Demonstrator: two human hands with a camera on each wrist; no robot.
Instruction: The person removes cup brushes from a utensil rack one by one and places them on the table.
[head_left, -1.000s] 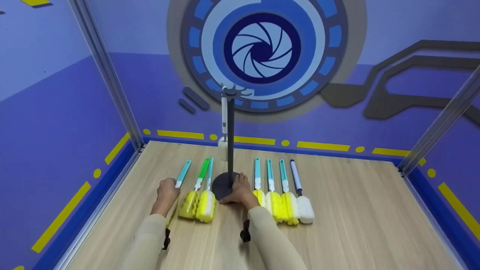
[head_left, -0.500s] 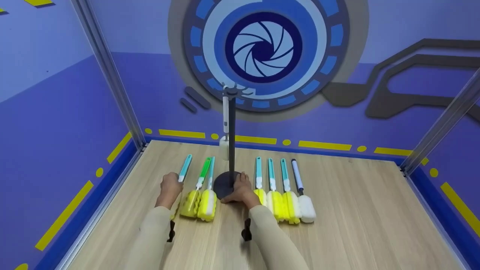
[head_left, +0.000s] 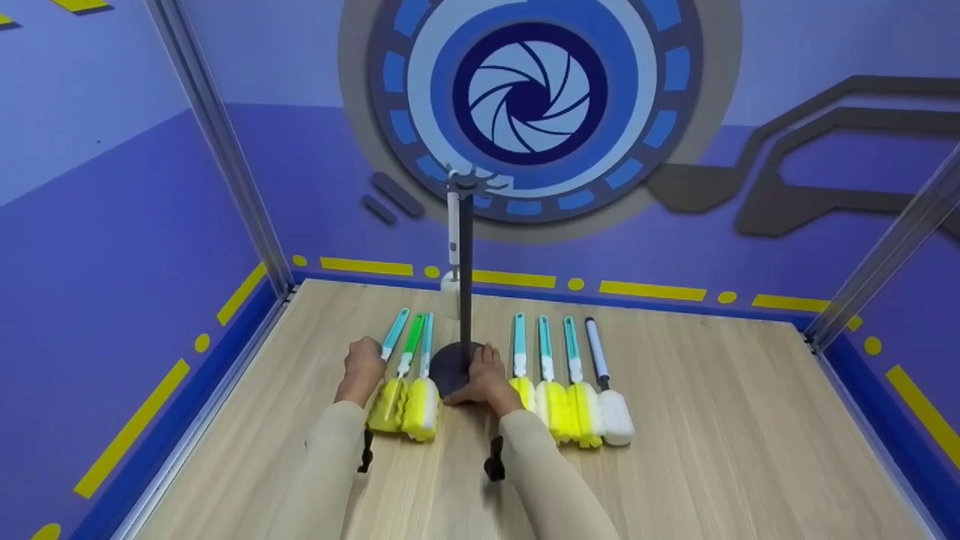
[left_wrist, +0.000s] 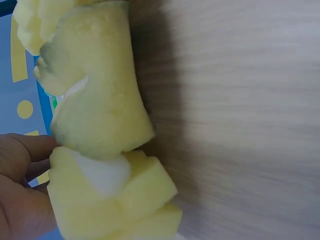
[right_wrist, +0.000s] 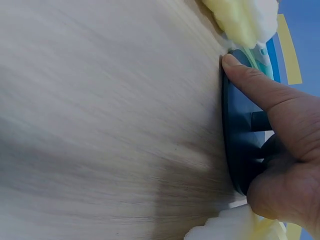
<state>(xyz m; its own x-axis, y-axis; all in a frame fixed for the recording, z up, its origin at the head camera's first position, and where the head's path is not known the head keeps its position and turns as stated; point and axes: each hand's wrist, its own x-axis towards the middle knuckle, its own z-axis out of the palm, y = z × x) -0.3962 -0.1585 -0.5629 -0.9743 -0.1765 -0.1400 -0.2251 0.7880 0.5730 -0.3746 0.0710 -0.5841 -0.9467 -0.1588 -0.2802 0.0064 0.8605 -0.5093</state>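
My left hand (head_left: 364, 367) grips a sponge bottle brush by its teal handle (head_left: 395, 330). The head view hides its sponge head behind the hand; in the left wrist view, that yellow and white sponge head (left_wrist: 112, 195) touches an olive-yellow sponge (left_wrist: 100, 85). The latter belongs to the green-handled brush (head_left: 411, 341) lying alongside. My right hand (head_left: 486, 375) rests on the round dark base (head_left: 448, 367) of a stand, fingers spread and thumb (right_wrist: 250, 82) along the rim. From the hooked top of the stand (head_left: 466, 184) hangs a white brush (head_left: 454, 229).
Right of the base, several brushes lie in a row: teal-handled ones with yellow and white sponges (head_left: 555, 412), then a lilac-handled one with a white head (head_left: 616, 418). A teal-handled brush (head_left: 421, 409) lies left of the base. Blue walls edge the wooden table (head_left: 750, 450).
My left hand has moved right with the brush, closing on the green-handled one. My right hand has stayed on the base. The view has shifted slightly.
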